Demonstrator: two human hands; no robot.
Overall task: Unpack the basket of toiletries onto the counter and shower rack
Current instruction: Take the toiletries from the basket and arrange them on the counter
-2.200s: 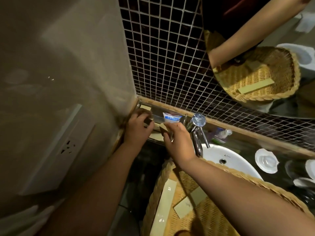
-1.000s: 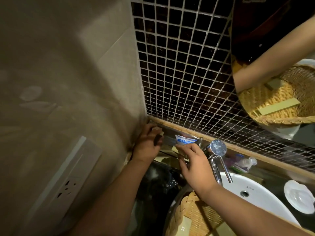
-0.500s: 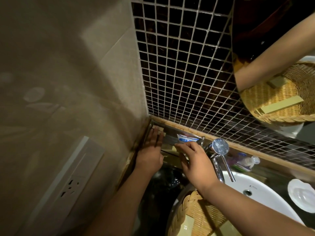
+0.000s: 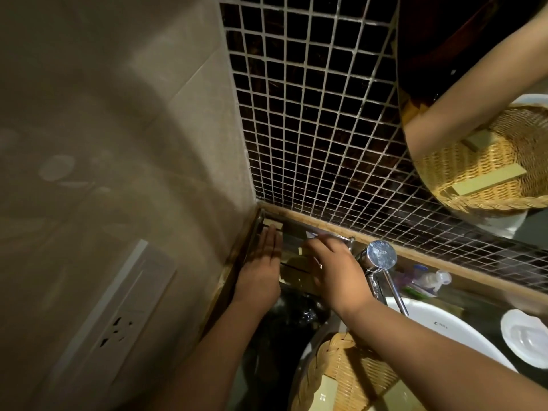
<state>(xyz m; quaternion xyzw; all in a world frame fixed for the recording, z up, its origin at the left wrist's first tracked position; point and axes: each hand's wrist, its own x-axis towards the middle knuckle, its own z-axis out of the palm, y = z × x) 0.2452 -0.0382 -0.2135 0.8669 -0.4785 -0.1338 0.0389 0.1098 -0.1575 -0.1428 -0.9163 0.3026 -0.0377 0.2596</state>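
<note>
Now left hand [image 4: 261,264] has flattened, grip released; right hand [image 4: 335,266]: cannot tell.

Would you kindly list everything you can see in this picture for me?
basket: one, tan wicker, bottom edge by the sink
boxes: two seen, pale yellow, in the basket
rack: one, metal, wall corner, holding pale boxes
tap: one, chrome, behind the sink
sink: one, white, lower right
soap dish: one, white, far right
bottle: one, clear, right of the tap
socket: one, white, left wall
mirror: one, upper right, reflecting the basket
left hand: flat on the rack
right hand: on the rack, grip hidden
</note>
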